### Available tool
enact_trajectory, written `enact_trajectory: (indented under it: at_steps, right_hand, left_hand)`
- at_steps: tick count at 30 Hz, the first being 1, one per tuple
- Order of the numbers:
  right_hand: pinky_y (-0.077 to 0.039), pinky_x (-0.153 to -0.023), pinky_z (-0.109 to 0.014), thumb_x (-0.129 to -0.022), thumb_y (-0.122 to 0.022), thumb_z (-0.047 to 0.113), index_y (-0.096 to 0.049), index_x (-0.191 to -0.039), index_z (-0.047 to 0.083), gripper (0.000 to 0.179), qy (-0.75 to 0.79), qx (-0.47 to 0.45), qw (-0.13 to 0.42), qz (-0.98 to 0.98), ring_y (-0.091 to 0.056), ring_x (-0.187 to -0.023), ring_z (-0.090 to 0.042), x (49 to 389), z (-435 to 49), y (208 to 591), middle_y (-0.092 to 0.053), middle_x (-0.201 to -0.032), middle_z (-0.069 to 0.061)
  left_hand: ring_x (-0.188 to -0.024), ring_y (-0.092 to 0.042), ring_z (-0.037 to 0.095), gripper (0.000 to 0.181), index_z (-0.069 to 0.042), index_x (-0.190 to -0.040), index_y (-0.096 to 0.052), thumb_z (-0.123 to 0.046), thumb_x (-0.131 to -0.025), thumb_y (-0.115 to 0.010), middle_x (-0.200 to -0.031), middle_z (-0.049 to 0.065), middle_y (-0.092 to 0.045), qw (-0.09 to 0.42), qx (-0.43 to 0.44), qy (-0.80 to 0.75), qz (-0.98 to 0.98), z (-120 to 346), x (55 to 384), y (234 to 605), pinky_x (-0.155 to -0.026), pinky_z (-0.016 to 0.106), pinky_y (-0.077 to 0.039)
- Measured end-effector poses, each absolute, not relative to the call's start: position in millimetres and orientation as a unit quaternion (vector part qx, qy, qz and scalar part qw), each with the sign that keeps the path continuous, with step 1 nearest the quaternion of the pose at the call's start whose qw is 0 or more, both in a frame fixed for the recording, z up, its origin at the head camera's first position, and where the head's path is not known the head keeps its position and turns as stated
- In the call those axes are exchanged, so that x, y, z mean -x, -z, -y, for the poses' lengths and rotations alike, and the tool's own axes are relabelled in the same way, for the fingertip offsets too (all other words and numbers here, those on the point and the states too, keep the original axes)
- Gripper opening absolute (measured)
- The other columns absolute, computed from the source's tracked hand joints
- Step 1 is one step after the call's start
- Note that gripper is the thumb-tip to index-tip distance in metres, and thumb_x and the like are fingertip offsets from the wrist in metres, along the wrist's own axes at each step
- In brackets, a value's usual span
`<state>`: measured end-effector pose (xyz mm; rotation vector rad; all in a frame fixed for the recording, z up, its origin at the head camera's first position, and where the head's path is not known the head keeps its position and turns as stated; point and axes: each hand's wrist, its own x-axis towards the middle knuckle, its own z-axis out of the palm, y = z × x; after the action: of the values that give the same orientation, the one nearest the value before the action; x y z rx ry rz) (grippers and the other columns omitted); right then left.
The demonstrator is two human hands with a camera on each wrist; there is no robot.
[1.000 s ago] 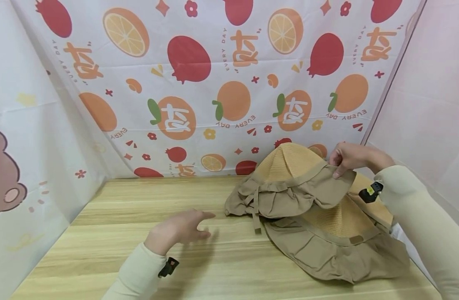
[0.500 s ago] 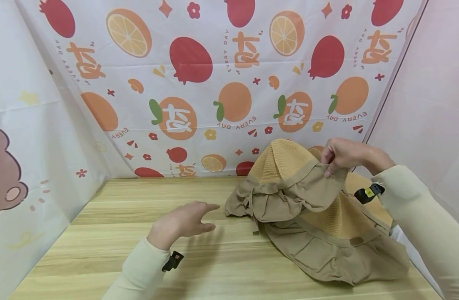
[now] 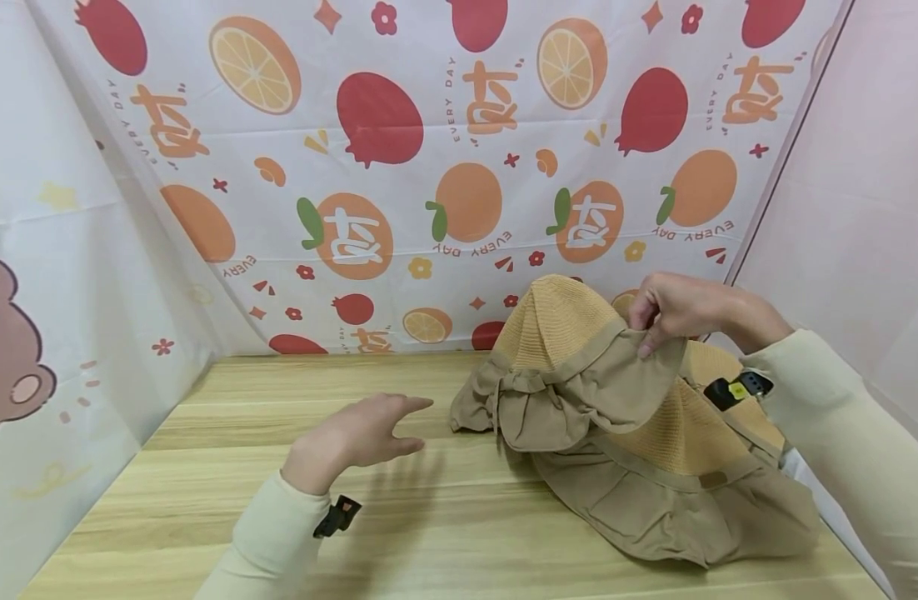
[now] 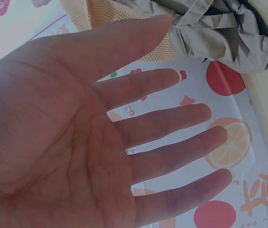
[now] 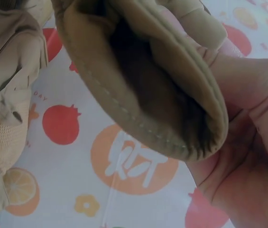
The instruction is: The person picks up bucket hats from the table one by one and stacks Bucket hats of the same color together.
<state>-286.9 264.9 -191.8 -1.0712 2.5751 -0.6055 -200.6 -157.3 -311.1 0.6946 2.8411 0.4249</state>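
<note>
My right hand [image 3: 676, 310] pinches the khaki cloth brim of a sun hat [image 3: 556, 321] with a straw-coloured knit crown. That brim edge is lifted, while the hat's left end lies on the table. In the right wrist view the brim [image 5: 167, 128] folds into a curved pocket beside the fingers. Partly beneath it lies a second, similar sun hat [image 3: 676, 433], with a small brown tag on its band. My left hand [image 3: 357, 437] hovers over the wooden table, left of the hats, holding nothing. Its fingers spread straight in the left wrist view, thumb pointing toward a khaki brim [image 4: 214, 40].
More straw-coloured knit [image 3: 759, 422] shows behind the second hat, under my right forearm; its shape is partly hidden. A fruit-printed curtain [image 3: 399, 208] hangs along the back edge of the wooden table [image 3: 279, 392]. White sheets enclose both sides.
My right hand has drawn the lifted brim leftward and slightly up, tipping the upper hat's crown to the left. The dangling tie has swung out of sight. My left hand rose slightly, staying apart.
</note>
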Motion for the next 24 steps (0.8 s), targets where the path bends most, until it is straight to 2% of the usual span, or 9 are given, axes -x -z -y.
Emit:
enact_trajectory:
  at_steps: [4,10,15,24]
  right_hand:
    - [-0.036,-0.053,-0.017,-0.078,-0.087,0.006,-0.072,-0.069,0.008,0.017,0.204,0.383,0.131,-0.891,-0.041,-0.060,0.000,282,-260,189,-0.054,-0.065,0.005]
    - [-0.039,-0.054,-0.017,-0.077,-0.088,0.007,-0.074,-0.069,0.011,0.016,0.203,0.393,0.111,-0.890,-0.043,-0.063,0.000,276,-254,190,-0.056,-0.066,0.006]
    - [-0.036,-0.054,-0.017,-0.078,-0.087,0.007,-0.072,-0.067,0.011,0.019,0.203,0.404,0.105,-0.886,-0.040,-0.063,0.000,272,-252,189,-0.051,-0.065,0.008]
    - [-0.043,-0.057,-0.018,-0.075,-0.089,0.006,-0.076,-0.069,0.013,0.016,0.209,0.440,0.089,-0.869,-0.045,-0.068,0.001,265,-246,190,-0.055,-0.069,0.008]
  left_hand:
    - [-0.139,-0.055,0.037,0.059,-0.008,-0.149,-0.054,-0.026,-0.096,-0.074,-0.148,0.014,-0.060,0.094,-0.230,-0.145,-0.958,160,201,310,-0.116,0.054,-0.044]
    - [-0.139,-0.055,0.036,0.060,-0.008,-0.150,-0.053,-0.026,-0.096,-0.074,-0.148,0.014,-0.060,0.096,-0.226,-0.148,-0.958,164,202,309,-0.116,0.053,-0.044]
    - [-0.138,-0.056,0.037,0.061,-0.006,-0.149,-0.054,-0.025,-0.096,-0.075,-0.147,0.015,-0.061,0.091,-0.230,-0.148,-0.958,166,202,307,-0.114,0.054,-0.045]
    - [-0.139,-0.055,0.037,0.062,-0.005,-0.152,-0.050,-0.024,-0.097,-0.073,-0.149,0.017,-0.059,0.085,-0.224,-0.157,-0.958,169,203,307,-0.115,0.054,-0.044]
